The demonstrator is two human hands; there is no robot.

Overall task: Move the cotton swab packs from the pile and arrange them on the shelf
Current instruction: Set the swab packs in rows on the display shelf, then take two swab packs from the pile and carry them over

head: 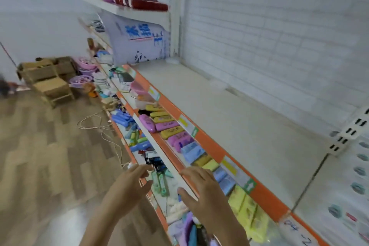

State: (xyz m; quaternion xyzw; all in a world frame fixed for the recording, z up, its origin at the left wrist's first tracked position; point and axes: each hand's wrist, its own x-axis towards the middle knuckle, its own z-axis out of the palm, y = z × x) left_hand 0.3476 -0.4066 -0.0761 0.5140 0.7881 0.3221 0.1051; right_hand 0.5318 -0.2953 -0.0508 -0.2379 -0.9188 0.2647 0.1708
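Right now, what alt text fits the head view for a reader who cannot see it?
Both hands, left hand and right hand, reach out open and hold nothing, in front of store shelving. The wide top shelf is bare; the tier below holds a row of colourful cases. No cotton swab packs are clearly recognisable.

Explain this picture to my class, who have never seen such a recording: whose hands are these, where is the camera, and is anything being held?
The one picture comes from a camera worn on a person's head, looking down. No machine: the left hand and right hand are bare, fingers spread, holding nothing. They reach over store shelves with orange edges. The wide upper shelf looks bare; the lower shelf carries colourful cases. The picture is blurred, and I cannot pick out the cotton swab packs.
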